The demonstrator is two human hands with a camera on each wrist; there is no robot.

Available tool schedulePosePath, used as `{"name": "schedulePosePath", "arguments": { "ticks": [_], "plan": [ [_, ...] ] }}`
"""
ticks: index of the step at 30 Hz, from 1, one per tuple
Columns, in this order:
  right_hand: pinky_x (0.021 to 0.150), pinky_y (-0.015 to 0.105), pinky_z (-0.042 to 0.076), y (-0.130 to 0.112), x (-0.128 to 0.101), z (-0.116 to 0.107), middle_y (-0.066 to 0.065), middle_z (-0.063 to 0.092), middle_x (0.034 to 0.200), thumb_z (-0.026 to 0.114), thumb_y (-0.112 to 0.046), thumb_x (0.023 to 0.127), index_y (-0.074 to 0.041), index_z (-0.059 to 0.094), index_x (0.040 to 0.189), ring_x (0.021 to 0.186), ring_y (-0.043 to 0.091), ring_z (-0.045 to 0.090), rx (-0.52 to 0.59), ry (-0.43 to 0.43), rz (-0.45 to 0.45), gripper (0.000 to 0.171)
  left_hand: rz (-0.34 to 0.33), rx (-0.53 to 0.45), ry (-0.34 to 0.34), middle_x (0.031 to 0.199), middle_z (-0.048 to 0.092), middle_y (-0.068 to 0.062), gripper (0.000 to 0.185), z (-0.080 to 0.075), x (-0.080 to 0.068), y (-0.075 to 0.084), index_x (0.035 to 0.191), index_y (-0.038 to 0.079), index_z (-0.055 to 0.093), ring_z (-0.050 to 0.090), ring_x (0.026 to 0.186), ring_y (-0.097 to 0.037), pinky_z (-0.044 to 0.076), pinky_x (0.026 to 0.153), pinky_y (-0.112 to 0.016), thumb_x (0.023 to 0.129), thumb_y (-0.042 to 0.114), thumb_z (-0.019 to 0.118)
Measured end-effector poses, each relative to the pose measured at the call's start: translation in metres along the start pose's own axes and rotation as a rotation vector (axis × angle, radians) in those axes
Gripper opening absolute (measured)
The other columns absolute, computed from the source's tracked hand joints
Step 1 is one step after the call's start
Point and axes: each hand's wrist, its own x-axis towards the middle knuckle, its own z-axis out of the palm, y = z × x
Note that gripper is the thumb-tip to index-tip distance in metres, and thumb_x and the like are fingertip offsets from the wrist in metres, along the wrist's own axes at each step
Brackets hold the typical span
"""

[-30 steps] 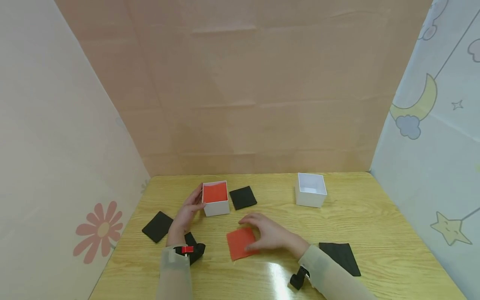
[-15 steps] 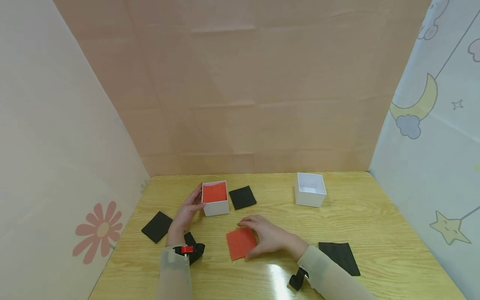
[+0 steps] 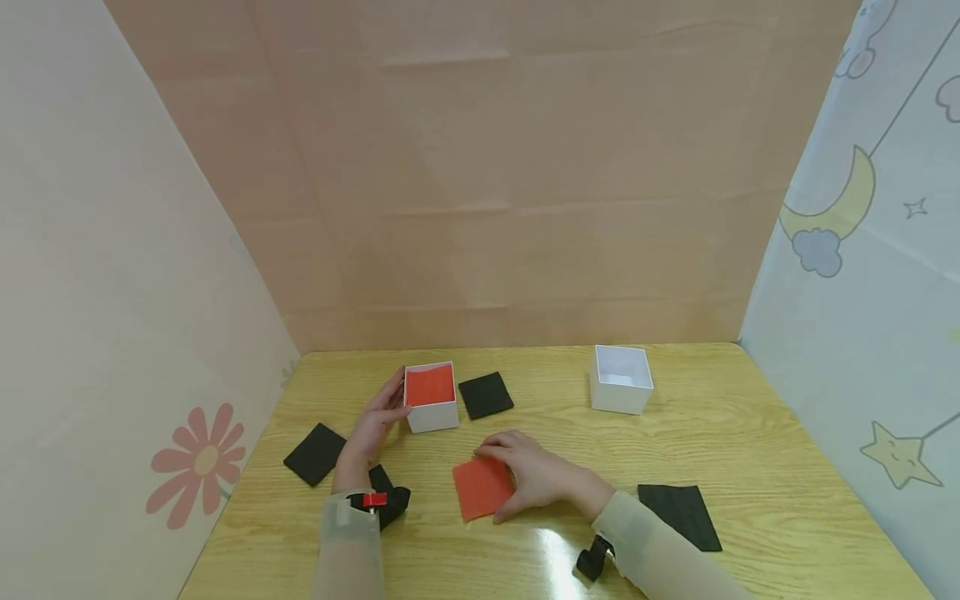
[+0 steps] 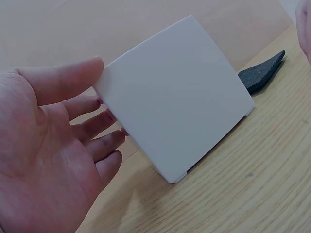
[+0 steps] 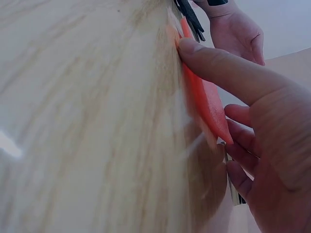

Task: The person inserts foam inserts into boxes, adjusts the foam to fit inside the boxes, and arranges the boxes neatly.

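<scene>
A white box (image 3: 433,417) with a red cloth (image 3: 430,387) at its opening stands at the left back. My left hand (image 3: 375,421) holds the box's left side, thumb at the near corner and fingertips along the side. The left wrist view shows the box's plain white face (image 4: 177,97). On the table, a red square cloth (image 3: 478,490) lies before my right hand (image 3: 536,473). That hand's thumb and fingers grip its near and far edges. In the right wrist view the red cloth (image 5: 204,99) bows slightly between thumb and fingertips.
A second white box (image 3: 621,387), open-topped, stands at the right back. Black square pieces lie about: one beside the first box (image 3: 486,395), one at left (image 3: 316,454), one at right (image 3: 681,517), and one (image 3: 381,482) partly behind my left wrist.
My right thumb has moved off the top of the red cloth to its near edge, and the fingers have closed in at the far edge. The left hand and boxes stay put.
</scene>
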Motion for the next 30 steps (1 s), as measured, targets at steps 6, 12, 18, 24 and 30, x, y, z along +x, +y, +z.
{"name": "schedulePosePath", "arguments": {
  "ticks": [6, 12, 18, 24, 30],
  "plan": [
    [0.116, 0.049, 0.041, -0.0003, 0.0011, -0.0001, 0.0, 0.053, 0.151, 0.095, -0.055, 0.075, -0.017, 0.058, 0.154, 0.141, 0.023, 0.045, -0.035, 0.0, -0.003, 0.095, 0.001, -0.011, -0.009, 0.18, 0.01, -0.005, 0.079, -0.0006, -0.0001, -0.001, 0.173, 0.014, 0.018, 0.008, 0.165, -0.029, 0.011, 0.13, -0.05, 0.105, 0.001, 0.056],
    [0.115, 0.045, 0.042, -0.0018, 0.0021, -0.0004, -0.004, 0.054, 0.148, 0.093, -0.055, 0.077, -0.02, 0.058, 0.155, 0.139, 0.019, 0.045, -0.059, -0.012, 0.01, 0.093, 0.0, -0.022, -0.008, 0.18, 0.009, -0.006, 0.079, 0.0004, -0.001, -0.0007, 0.173, 0.014, 0.019, 0.007, 0.165, -0.03, 0.012, 0.13, -0.05, 0.105, 0.001, 0.057],
    [0.113, 0.044, 0.044, -0.0055, 0.0025, -0.0023, -0.004, 0.056, 0.143, 0.094, -0.053, 0.076, -0.02, 0.061, 0.151, 0.134, 0.017, 0.047, -0.088, -0.013, 0.004, 0.088, -0.003, -0.018, -0.002, 0.18, 0.009, -0.006, 0.078, 0.0006, -0.0007, -0.0017, 0.173, 0.014, 0.02, 0.007, 0.165, -0.031, 0.012, 0.13, -0.05, 0.105, 0.001, 0.057],
    [0.11, 0.045, 0.045, -0.0078, 0.0043, -0.004, -0.007, 0.058, 0.139, 0.093, -0.052, 0.076, -0.024, 0.065, 0.146, 0.132, 0.015, 0.048, -0.101, -0.028, 0.016, 0.08, 0.003, -0.015, 0.001, 0.18, 0.008, -0.008, 0.079, 0.0008, -0.0017, -0.0006, 0.173, 0.013, 0.019, 0.006, 0.165, -0.032, 0.011, 0.13, -0.051, 0.105, -0.001, 0.056],
    [0.11, 0.044, 0.045, -0.0101, 0.0055, -0.006, -0.008, 0.058, 0.138, 0.093, -0.051, 0.075, -0.024, 0.066, 0.142, 0.131, 0.015, 0.048, -0.104, -0.028, 0.012, 0.077, 0.002, -0.011, -0.002, 0.18, 0.009, -0.007, 0.079, 0.0006, -0.0019, 0.0009, 0.173, 0.013, 0.019, 0.008, 0.165, -0.031, 0.012, 0.13, -0.051, 0.104, 0.0, 0.057]
  ]
}}
